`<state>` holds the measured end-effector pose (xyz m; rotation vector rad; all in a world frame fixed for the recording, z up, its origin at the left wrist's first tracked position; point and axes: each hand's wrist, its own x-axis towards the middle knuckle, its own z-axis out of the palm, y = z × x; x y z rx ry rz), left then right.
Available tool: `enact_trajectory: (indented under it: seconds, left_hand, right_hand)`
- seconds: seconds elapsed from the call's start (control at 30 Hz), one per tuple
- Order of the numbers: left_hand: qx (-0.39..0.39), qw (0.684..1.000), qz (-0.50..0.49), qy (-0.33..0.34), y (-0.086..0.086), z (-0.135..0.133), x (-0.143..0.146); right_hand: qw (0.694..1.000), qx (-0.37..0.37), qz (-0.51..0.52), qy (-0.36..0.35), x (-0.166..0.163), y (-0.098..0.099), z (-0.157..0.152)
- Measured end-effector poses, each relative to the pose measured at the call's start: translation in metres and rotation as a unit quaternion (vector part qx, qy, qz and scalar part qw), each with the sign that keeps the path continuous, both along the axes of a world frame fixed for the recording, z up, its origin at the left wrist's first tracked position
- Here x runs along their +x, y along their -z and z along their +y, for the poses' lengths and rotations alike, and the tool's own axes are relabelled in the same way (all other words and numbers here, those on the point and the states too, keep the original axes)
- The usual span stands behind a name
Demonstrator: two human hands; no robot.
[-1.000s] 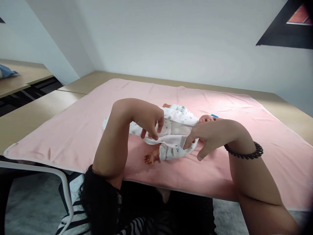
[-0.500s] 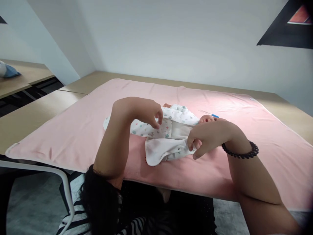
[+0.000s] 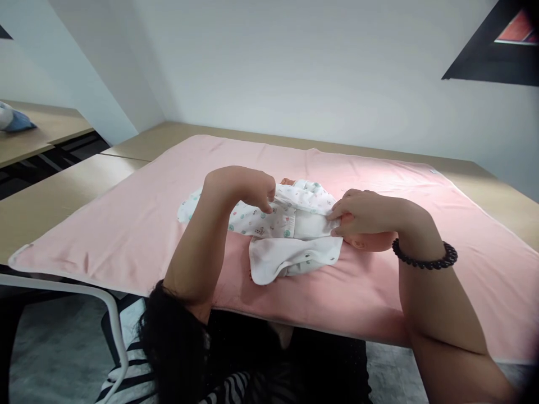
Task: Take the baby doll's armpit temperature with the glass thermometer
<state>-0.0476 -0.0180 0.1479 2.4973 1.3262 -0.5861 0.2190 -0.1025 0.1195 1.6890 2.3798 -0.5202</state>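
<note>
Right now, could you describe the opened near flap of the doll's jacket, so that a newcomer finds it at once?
On the pink blanket lies a clothed doll. On its side nearest the camera, the flap spreads outward; its mostly plain white inside faces up, unlike the printed cloth over the doll's legs.

Pale wall (image 3: 295, 73) behind the wood-topped bench (image 3: 71, 191). Far left: separate wooden table (image 3: 54, 115), blue-and-white item (image 3: 17, 120) on it, identity unclear. Upper right: dark angular panel (image 3: 484, 59), red patch inside. Lower left: curved white tube (image 3: 112, 308) above grey floor (image 3: 65, 342).
</note>
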Motion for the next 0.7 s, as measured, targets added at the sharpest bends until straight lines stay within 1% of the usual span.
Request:
enact_trajectory:
  seconds: [0.07, 0.13, 0.23, 0.33, 0.4, 0.47, 0.57, 0.63, 0.7]
  left_hand:
    - [0.026, 1.000, -0.010, 0.001, 0.002, 0.002, -0.003]
    - [0.056, 0.998, -0.028, 0.006, 0.004, 0.003, -0.003]
    - [0.128, 0.989, -0.066, 0.021, 0.006, 0.003, 0.001]
    - [0.221, 0.972, -0.084, 0.016, 0.010, 0.003, 0.010]
    - [0.252, 0.965, -0.073, -0.010, 0.014, 0.005, 0.015]
    - [0.237, 0.969, -0.051, -0.042, 0.018, 0.007, 0.018]
    - [0.174, 0.982, -0.023, -0.070, 0.022, 0.012, 0.016]
    - [0.148, 0.986, -0.020, -0.070, 0.024, 0.013, 0.015]
    - [0.141, 0.988, -0.024, -0.060, 0.025, 0.014, 0.014]
  right_hand:
    - [0.999, -0.004, -0.045, 0.018, -0.003, -0.003, -0.001]
    - [0.997, 0.019, -0.075, 0.025, -0.003, -0.003, 0.001]
    - [0.990, 0.109, -0.086, 0.033, 0.003, 0.003, 0.008]
    - [0.971, 0.199, -0.099, 0.083, 0.011, 0.014, 0.018]
    - [0.961, 0.223, -0.110, 0.123, 0.015, 0.019, 0.023]
    - [0.956, 0.229, -0.104, 0.153, 0.019, 0.020, 0.025]
    - [0.950, 0.223, -0.084, 0.203, 0.033, 0.017, 0.030]
    - [0.946, 0.212, -0.065, 0.234, 0.053, 0.017, 0.036]
    - [0.947, 0.193, -0.023, 0.256, 0.080, 0.021, 0.046]
